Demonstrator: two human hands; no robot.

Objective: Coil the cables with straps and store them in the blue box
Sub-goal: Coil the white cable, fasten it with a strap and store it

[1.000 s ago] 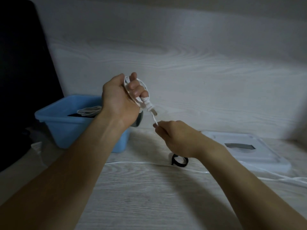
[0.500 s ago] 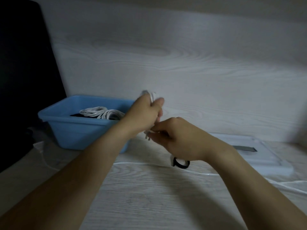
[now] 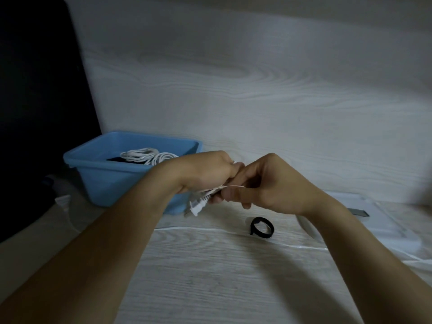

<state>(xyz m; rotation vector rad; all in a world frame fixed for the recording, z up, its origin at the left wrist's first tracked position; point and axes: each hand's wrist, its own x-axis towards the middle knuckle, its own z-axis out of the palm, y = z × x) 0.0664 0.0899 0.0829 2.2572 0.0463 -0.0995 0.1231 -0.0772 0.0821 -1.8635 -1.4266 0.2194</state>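
My left hand (image 3: 208, 171) grips a coiled white cable (image 3: 198, 203), whose plug end sticks out below the fist. My right hand (image 3: 264, 181) touches the left and pinches the cable's thin strand between thumb and fingers. Both hands hover just right of the blue box (image 3: 112, 178), which holds white cable coils (image 3: 147, 155). A black strap (image 3: 261, 226), rolled into a loop, lies on the table below my right hand.
Across the wooden table runs another white cable (image 3: 201, 229), from left to right under my arms. A white flat lid (image 3: 383, 228) lies at the right. At the left stands a dark panel (image 3: 35, 101). The wooden wall is close behind.
My left hand has come down from chest height with the coil and turned over. My right hand has closed in to meet it. The view shifted slightly, so the strap now shows fully.
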